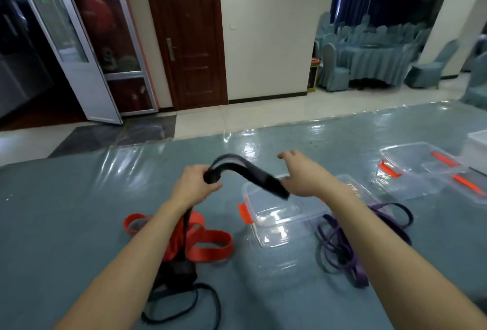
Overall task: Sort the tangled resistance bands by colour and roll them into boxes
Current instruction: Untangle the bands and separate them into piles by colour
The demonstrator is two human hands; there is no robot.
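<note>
My left hand [193,184] grips a black resistance band [246,171] held up above the table; the band arches to the right and its free end hangs over a clear plastic box [274,213] with an orange latch. My right hand [303,176] is beside that free end with fingers spread, holding nothing. The rest of the black band trails down under my left forearm to a black heap [181,292] at the near edge. Red bands [210,242] lie tangled left of the box. Purple bands [342,245] lie right of it.
A second clear box [411,179] and its lid with orange latches sit at the far right, next to a white container [477,150]. The table wears a glossy plastic-covered teal cloth [66,211]. Covered chairs and a door stand beyond the table.
</note>
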